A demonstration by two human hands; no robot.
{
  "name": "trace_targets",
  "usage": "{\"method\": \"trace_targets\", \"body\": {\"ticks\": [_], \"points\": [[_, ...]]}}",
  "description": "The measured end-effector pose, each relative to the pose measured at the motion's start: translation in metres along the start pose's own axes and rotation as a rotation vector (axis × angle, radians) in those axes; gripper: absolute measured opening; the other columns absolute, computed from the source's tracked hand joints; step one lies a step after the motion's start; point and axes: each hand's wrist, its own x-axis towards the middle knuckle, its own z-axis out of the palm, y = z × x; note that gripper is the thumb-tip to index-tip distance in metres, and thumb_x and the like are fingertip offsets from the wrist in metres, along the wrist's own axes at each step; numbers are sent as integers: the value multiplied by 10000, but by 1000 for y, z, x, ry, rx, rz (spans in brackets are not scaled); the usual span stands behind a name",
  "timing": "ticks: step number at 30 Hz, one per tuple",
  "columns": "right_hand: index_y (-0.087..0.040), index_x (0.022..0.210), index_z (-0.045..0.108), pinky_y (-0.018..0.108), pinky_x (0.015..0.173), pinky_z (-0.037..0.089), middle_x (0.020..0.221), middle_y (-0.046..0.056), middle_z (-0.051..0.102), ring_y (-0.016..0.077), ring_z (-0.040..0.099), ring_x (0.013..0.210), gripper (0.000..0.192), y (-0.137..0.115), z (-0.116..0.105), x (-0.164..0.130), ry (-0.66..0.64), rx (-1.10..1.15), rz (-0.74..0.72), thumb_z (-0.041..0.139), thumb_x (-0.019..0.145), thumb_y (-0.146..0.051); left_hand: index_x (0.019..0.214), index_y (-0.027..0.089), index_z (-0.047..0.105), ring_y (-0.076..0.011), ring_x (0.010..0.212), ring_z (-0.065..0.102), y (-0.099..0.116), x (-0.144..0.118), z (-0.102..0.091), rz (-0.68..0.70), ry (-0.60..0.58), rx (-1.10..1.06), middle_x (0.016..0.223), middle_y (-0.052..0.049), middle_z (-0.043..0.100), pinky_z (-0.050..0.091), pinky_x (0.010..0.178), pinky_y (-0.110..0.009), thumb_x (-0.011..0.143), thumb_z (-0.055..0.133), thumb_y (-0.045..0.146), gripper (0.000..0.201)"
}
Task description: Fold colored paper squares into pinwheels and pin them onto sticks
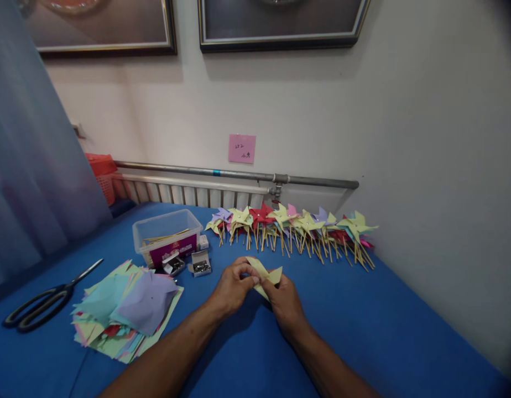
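Observation:
Between my two hands is a yellow paper pinwheel (274,275), its blades partly folded toward the middle. My left hand (235,283) pinches it from the left with thumb and fingertips near the centre. From the right, my right hand (283,298) grips its lower side, thumb pressed on the paper. Whether a pin sits at the centre is hidden by my fingers. Left of my hands lies a loose stack of cut coloured paper (145,303), with purple and light blue sheets on top. Small open boxes of metal pins (201,267) stand beyond my left hand.
A clear plastic tub (168,225) holds thin sticks. Black-handled scissors (52,301) lie at the far left. Several finished pinwheels on sticks (280,221) line the back of the blue-covered table (355,337). Behind it are a pipe (239,174) and a radiator (189,190).

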Motion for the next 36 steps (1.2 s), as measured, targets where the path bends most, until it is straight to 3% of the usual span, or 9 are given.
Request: {"method": "trace_targets", "body": {"ticks": [8, 17, 23, 36], "points": [[-154, 875, 645, 258, 556, 426, 684, 13, 656, 172, 550, 602, 345, 0, 1, -2, -8, 11, 2, 678, 679, -436, 703, 152, 648, -150, 855, 568, -7, 2, -3, -31, -35, 84, 951, -31, 588, 440, 749, -251, 735, 631, 189, 51], [-154, 880, 644, 253, 573, 426, 676, -8, 639, 156, 536, 599, 328, 3, -1, 1, -45, 4, -7, 681, 702, -427, 692, 154, 647, -130, 764, 534, -2, 1, -2, -21, 19, 170, 829, -11, 581, 405, 706, -242, 732, 624, 212, 74], [-146, 910, 656, 257, 560, 431, 674, -1, 650, 162, 547, 595, 403, 6, -1, 3, -49, 28, 6, 705, 678, -473, 719, 147, 640, -103, 608, 451, -4, 0, 1, -122, 14, 40, 653, 22, 556, 334, 587, -232, 719, 634, 274, 127], [-162, 866, 636, 241, 540, 404, 660, -15, 613, 141, 508, 574, 343, 1, 1, 0, -94, 82, 31, 718, 685, -442, 705, 154, 621, -91, 574, 417, 0, -1, 2, -139, 47, 56, 607, 40, 519, 301, 557, -222, 693, 658, 295, 146]]}}
